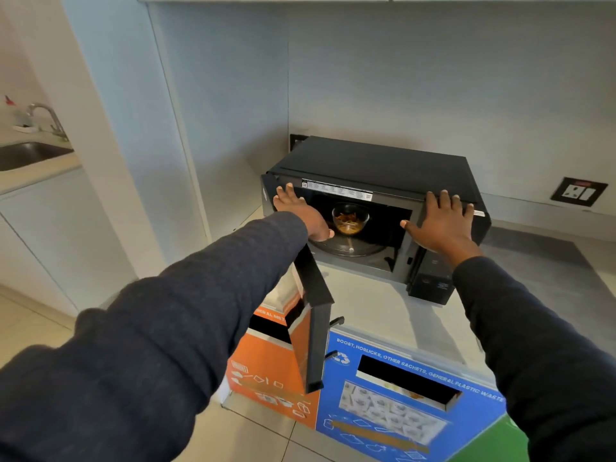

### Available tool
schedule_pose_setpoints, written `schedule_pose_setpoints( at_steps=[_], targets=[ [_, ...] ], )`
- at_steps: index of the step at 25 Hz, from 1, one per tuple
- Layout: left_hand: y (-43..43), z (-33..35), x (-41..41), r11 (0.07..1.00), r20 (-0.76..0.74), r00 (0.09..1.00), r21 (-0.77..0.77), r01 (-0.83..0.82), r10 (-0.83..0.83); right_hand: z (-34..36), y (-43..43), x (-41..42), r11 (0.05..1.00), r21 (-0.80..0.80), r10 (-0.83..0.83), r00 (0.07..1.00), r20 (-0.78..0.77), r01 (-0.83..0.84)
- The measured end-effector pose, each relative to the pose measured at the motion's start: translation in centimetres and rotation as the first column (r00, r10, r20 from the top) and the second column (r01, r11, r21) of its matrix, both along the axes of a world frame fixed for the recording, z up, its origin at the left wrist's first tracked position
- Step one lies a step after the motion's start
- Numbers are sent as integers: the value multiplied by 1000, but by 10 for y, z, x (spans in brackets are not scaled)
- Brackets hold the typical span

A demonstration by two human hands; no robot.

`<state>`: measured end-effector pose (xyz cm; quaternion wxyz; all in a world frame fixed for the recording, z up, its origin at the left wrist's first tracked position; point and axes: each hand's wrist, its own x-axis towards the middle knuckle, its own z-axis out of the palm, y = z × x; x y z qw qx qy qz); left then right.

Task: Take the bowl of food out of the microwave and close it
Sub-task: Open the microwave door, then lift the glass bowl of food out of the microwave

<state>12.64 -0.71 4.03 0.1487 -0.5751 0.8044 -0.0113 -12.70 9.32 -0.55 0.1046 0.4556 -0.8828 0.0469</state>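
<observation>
A black microwave (373, 163) stands on a pale counter with its door (313, 315) swung wide toward me. Inside, a clear glass bowl (350, 217) of orange-brown food sits on the glass turntable (350, 250). My left hand (300, 211) lies flat against the left side of the opening, fingers spread, holding nothing. My right hand (440, 221) rests flat on the front panel at the right of the opening, also empty. The bowl stands between the two hands, untouched.
Below the counter edge are recycling bins: an orange one (266, 371), a blue one (393, 405) and a green one (513, 435). A wall socket (579, 191) is at the right. A sink (26, 155) with a tap (46, 118) lies far left.
</observation>
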Motion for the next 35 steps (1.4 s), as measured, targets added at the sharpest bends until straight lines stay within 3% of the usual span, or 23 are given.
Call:
schedule_pose_setpoints(
  at_steps=[10,15,22,29,35],
  targets=[
    [-25,-29,24,977,180,984,-208,38,0,-4,0,-1,1000,-10,0,999,-46,-1],
    [-30,-38,53,936,234,966,-300,182,-113,-5,-1,-2,1000,-14,0,998,-55,-1],
    [-51,-52,87,868,256,941,-388,309,-221,-4,0,3,1000,-20,-20,998,-53,19],
    [-46,-63,82,859,220,966,-460,224,-134,-1,2,7,999,-28,-23,999,-36,22],
    [-51,-78,89,802,188,967,-544,247,-171,-1,1,6,999,-27,-21,999,-24,21]
  ],
)
